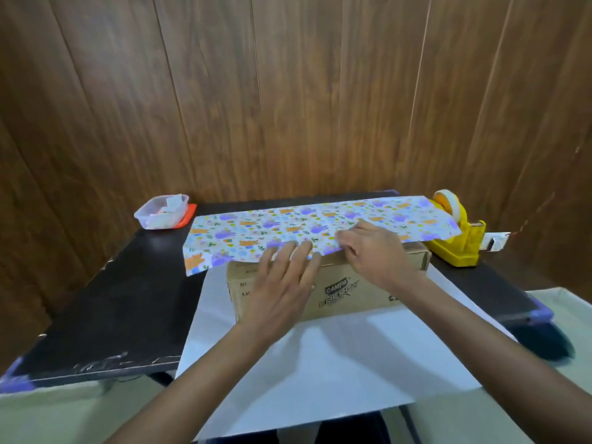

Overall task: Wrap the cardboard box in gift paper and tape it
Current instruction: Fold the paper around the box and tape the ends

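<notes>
A wall of dark brown wooden panels (288, 91) fills the whole far side of the room. In front of it stands a black flat-topped table (112, 299), scuffed along its near edge, with purple corner guards.

Across the table lies 1 large sheet of gift paper (288, 225), white on its underside and printed with purple and orange figures on its face. Its plain white side spreads from the middle of the table toward 6 o'clock and hangs over the near edge. Its far part is folded up and over toward the person, so the printed side shows on top.

The brown cardboard box (346, 293), long and low with dark printed lettering on its near face, sits on the white paper at the table's centre. The printed flap covers its top, and the flap's edge lies along the box's near top edge.

At 2 o'clock from the box sits a yellow plastic tape dispenser (458, 241) carrying a roll of tape. At 10 o'clock sits a clear plastic container (161, 211) with small pieces inside, resting on an orange lid (189, 214).

The left hand (282, 283) is released, its fingers straight and flat on the flap's edge. The right hand (374, 254), just beside it at 3 o'clock, grasps the flap's edge with curled fingers.
</notes>
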